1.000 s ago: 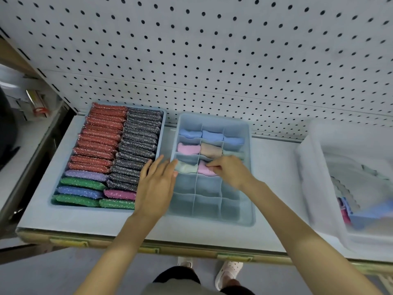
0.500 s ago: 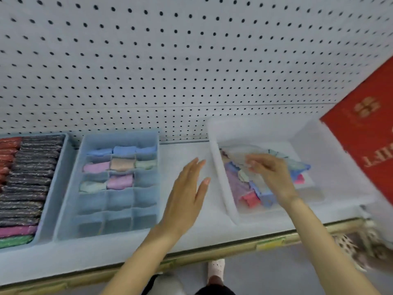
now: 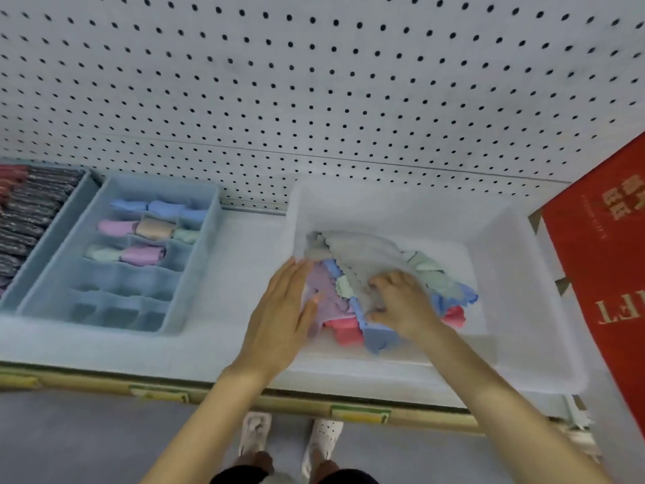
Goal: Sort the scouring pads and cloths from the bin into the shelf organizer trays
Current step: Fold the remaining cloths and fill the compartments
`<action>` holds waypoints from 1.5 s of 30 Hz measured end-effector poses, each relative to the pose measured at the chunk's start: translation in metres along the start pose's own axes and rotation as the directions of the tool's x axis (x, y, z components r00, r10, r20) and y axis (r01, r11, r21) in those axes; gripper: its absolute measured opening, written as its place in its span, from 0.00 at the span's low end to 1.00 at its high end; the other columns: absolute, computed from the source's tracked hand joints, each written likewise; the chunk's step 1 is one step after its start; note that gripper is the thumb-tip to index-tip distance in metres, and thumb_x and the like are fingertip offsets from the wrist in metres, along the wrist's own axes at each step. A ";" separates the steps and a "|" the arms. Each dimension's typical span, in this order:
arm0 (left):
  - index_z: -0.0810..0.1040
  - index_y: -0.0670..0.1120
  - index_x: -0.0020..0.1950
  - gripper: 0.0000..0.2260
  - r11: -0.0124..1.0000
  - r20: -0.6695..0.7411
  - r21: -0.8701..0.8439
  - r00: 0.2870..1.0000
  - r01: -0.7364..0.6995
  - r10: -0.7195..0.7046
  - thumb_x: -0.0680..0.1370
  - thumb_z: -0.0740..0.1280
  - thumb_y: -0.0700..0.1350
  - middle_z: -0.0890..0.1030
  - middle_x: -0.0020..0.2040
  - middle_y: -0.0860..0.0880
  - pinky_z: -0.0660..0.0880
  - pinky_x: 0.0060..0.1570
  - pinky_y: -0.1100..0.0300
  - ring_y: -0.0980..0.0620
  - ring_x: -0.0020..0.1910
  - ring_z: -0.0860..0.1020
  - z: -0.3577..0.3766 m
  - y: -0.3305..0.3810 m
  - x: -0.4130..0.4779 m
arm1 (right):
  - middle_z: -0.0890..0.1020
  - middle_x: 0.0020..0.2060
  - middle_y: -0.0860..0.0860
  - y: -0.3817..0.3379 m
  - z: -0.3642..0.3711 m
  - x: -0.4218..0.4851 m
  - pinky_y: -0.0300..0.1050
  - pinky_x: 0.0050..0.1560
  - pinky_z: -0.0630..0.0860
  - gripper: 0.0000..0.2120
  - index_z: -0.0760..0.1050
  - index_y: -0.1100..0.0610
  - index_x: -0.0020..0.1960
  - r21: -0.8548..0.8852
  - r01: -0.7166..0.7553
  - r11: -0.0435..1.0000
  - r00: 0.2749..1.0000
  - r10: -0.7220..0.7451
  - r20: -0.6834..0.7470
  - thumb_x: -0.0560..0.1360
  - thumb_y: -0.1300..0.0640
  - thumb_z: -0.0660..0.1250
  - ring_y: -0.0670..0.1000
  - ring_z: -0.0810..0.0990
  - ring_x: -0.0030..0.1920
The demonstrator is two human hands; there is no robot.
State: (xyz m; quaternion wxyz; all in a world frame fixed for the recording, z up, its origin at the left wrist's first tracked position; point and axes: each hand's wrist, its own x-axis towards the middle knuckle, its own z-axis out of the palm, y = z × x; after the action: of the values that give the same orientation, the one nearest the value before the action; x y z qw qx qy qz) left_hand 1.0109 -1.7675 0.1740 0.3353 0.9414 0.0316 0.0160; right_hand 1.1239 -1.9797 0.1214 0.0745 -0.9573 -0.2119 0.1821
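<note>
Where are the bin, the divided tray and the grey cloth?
bin (image 3: 384, 207), head view, on its far wall.
divided tray (image 3: 139, 284), head view, on an empty compartment.
grey cloth (image 3: 363, 253), head view, on the middle of its top side.

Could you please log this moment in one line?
right hand grips grey cloth; left hand flat over bin edge; tray part-filled
</note>
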 end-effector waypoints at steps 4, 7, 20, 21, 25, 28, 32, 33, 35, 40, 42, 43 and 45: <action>0.62 0.50 0.76 0.27 0.999 -0.023 -0.027 0.999 0.038 -0.039 0.80 0.51 0.61 0.57 0.71 0.62 0.55 0.67 0.69 0.72 0.71 0.48 0.000 0.001 0.000 | 0.80 0.52 0.55 0.003 -0.002 0.011 0.49 0.51 0.74 0.12 0.78 0.58 0.56 -0.042 -0.001 0.999 0.994 -0.004 -0.106 0.73 0.61 0.67 0.58 0.77 0.55; 0.64 0.49 0.75 0.24 0.996 -0.033 -0.069 0.998 0.050 -0.053 0.82 0.53 0.58 0.59 0.73 0.59 0.54 0.67 0.70 0.70 0.72 0.50 0.001 0.000 0.000 | 0.83 0.43 0.59 0.018 -0.006 0.013 0.50 0.47 0.75 0.06 0.81 0.63 0.48 0.240 0.012 0.971 0.996 0.009 -0.086 0.72 0.64 0.67 0.58 0.81 0.46; 0.70 0.55 0.60 0.17 0.924 -0.024 -0.273 0.962 -0.267 0.271 0.76 0.70 0.42 0.64 0.72 0.61 0.63 0.67 0.65 0.63 0.73 0.61 -0.018 0.085 0.064 | 0.70 0.31 0.55 0.016 -0.135 -0.042 0.44 0.36 0.64 0.11 0.75 0.68 0.40 0.819 0.125 0.559 0.983 0.042 -0.179 0.74 0.60 0.70 0.50 0.66 0.34; 0.70 0.56 0.60 0.18 0.911 -0.015 -0.281 0.950 -0.302 0.311 0.75 0.71 0.43 0.63 0.72 0.62 0.61 0.67 0.67 0.64 0.73 0.60 -0.020 0.093 0.068 | 0.69 0.33 0.56 0.014 -0.149 -0.049 0.45 0.37 0.63 0.14 0.74 0.71 0.42 0.857 0.132 0.497 0.985 0.034 -0.172 0.74 0.59 0.71 0.52 0.66 0.35; 0.68 0.53 0.66 0.26 0.808 -0.039 -0.093 0.813 -0.582 0.581 0.73 0.74 0.39 0.65 0.74 0.54 0.52 0.75 0.60 0.59 0.73 0.61 -0.029 0.109 0.082 | 0.71 0.39 0.57 0.004 -0.187 -0.071 0.47 0.40 0.65 0.27 0.71 0.74 0.45 0.941 0.107 0.322 0.992 0.030 -0.123 0.67 0.50 0.76 0.54 0.68 0.39; 0.71 0.48 0.66 0.22 0.717 -0.145 0.070 0.704 -0.693 0.695 0.74 0.70 0.38 0.72 0.69 0.45 0.59 0.73 0.56 0.50 0.67 0.69 -0.041 0.117 0.088 | 0.76 0.32 0.57 0.000 -0.204 -0.085 0.36 0.33 0.70 0.08 0.78 0.66 0.40 0.965 0.114 0.238 0.993 0.010 -0.120 0.72 0.60 0.72 0.50 0.75 0.33; 0.80 0.44 0.58 0.11 0.627 -0.323 0.172 0.558 -0.760 0.764 0.77 0.64 0.38 0.80 0.60 0.45 0.75 0.58 0.54 0.48 0.57 0.77 -0.056 0.134 0.089 | 0.76 0.32 0.57 -0.006 -0.218 -0.093 0.37 0.32 0.69 0.09 0.78 0.62 0.35 0.969 0.121 0.215 0.993 -0.015 -0.121 0.72 0.61 0.71 0.52 0.74 0.33; 0.81 0.42 0.55 0.10 0.607 -0.349 0.186 0.526 -0.772 0.776 0.77 0.64 0.37 0.81 0.58 0.45 0.77 0.55 0.55 0.47 0.56 0.79 -0.058 0.138 0.089 | 0.75 0.34 0.58 -0.010 -0.221 -0.095 0.38 0.33 0.69 0.09 0.78 0.64 0.35 0.970 0.114 0.216 0.993 -0.017 -0.113 0.71 0.60 0.72 0.53 0.74 0.34; 0.82 0.41 0.52 0.08 0.602 -0.386 0.129 0.520 -0.788 0.762 0.79 0.64 0.39 0.81 0.56 0.46 0.78 0.52 0.55 0.49 0.54 0.80 -0.063 0.143 0.088 | 0.77 0.32 0.56 -0.012 -0.224 -0.095 0.36 0.33 0.71 0.08 0.80 0.59 0.33 0.968 0.126 0.217 0.992 -0.026 -0.123 0.72 0.61 0.71 0.49 0.76 0.32; 0.81 0.39 0.44 0.07 0.729 -0.280 -0.499 0.883 -0.468 0.375 0.78 0.66 0.40 0.83 0.40 0.54 0.74 0.44 0.68 0.62 0.39 0.78 -0.088 0.164 0.084 | 0.76 0.39 0.58 -0.003 -0.228 -0.092 0.35 0.37 0.73 0.12 0.78 0.71 0.50 0.969 0.109 0.220 0.992 0.031 -0.119 0.77 0.61 0.65 0.49 0.74 0.38; 0.80 0.40 0.40 0.08 0.755 -0.175 -0.585 0.955 -0.296 0.239 0.79 0.66 0.37 0.80 0.32 0.59 0.70 0.38 0.69 0.64 0.32 0.75 -0.097 0.161 0.092 | 0.72 0.40 0.58 0.000 -0.230 -0.090 0.34 0.34 0.72 0.14 0.74 0.75 0.54 0.972 0.092 0.215 0.988 0.104 -0.116 0.77 0.63 0.65 0.47 0.70 0.35; 0.79 0.40 0.38 0.09 0.779 -0.152 -0.578 0.969 -0.245 0.193 0.78 0.67 0.39 0.78 0.30 0.59 0.69 0.38 0.67 0.63 0.31 0.73 -0.100 0.156 0.097 | 0.73 0.37 0.57 0.002 -0.231 -0.090 0.34 0.33 0.72 0.11 0.76 0.71 0.55 0.969 0.091 0.229 0.981 0.148 -0.127 0.77 0.64 0.66 0.46 0.70 0.33; 0.77 0.37 0.38 0.16 0.819 -0.169 -0.540 0.978 -0.195 0.122 0.76 0.68 0.49 0.73 0.29 0.52 0.67 0.39 0.60 0.55 0.31 0.70 -0.104 0.144 0.103 | 0.75 0.31 0.51 0.008 -0.232 -0.091 0.37 0.32 0.72 0.10 0.77 0.58 0.57 0.951 0.093 0.296 0.962 0.219 -0.162 0.76 0.66 0.66 0.46 0.72 0.30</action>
State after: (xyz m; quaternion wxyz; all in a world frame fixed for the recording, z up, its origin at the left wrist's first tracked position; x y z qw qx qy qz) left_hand 1.1150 -1.8056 0.3465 0.5879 0.8005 -0.0319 0.1120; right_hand 1.1381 -2.0416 0.3623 0.6465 -0.7485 -0.0126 0.1472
